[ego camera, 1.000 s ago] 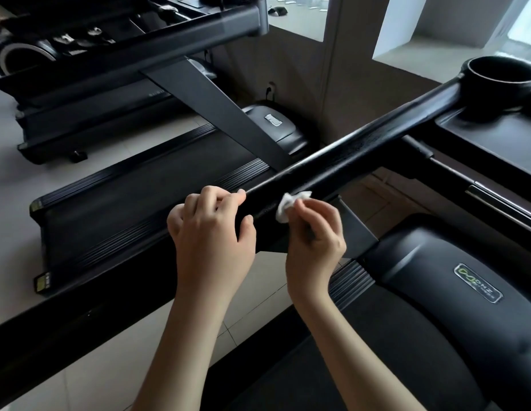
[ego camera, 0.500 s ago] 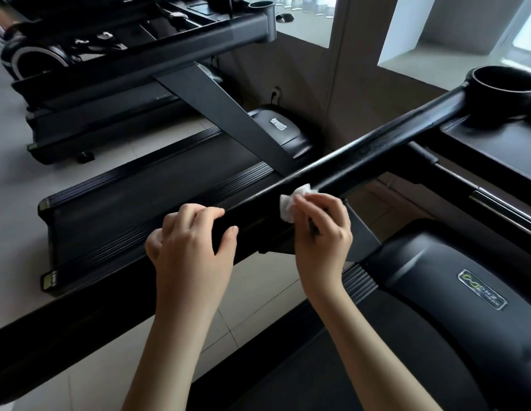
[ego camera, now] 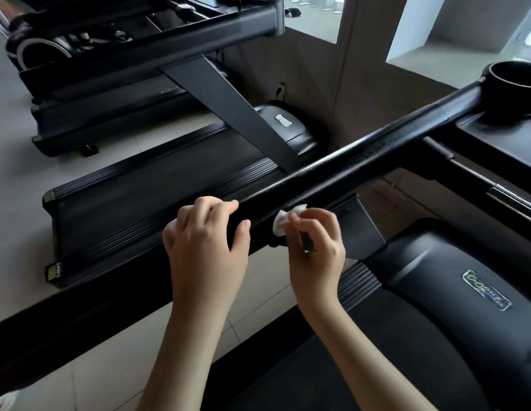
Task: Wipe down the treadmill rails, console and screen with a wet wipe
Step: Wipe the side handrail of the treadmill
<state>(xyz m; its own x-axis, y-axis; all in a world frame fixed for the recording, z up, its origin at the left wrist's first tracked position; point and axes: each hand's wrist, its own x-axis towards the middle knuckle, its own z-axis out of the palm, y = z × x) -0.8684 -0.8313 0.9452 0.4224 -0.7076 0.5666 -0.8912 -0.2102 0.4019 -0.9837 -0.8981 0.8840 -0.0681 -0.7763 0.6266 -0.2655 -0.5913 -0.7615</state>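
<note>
Black rail is running diag. across the view, from lower left up to the console tray & cup holder at upper right, w/ the motor cover sitting below right. Left hand is wrapping the rail, fingers curling over the top and thumb lying on the near face, so it's clamped on the rail & steadying. Right hand is pinching the wet wipe btwn thumb & fingertips and pressing it onto the rail's near side, just beside the left hand, approx. where the bracket is meeting the rail. Wipe is bunching into a small wad, so prob. only a narrow strip is getting cleaned per pass. Looks like the rail step is underway and most of the job is waiting: the long stretch toward the console, the tray itself, and the screen, which isn't showing. Doing it well prob. means opening the wipe flatter, wrapping it around top, side & underside, and dragging in long overlapping strokes toward the console, w/ the left hand shifting clear of wet sections. Worth going gently at the bracket joint, since grime is likely collecting there.
</note>
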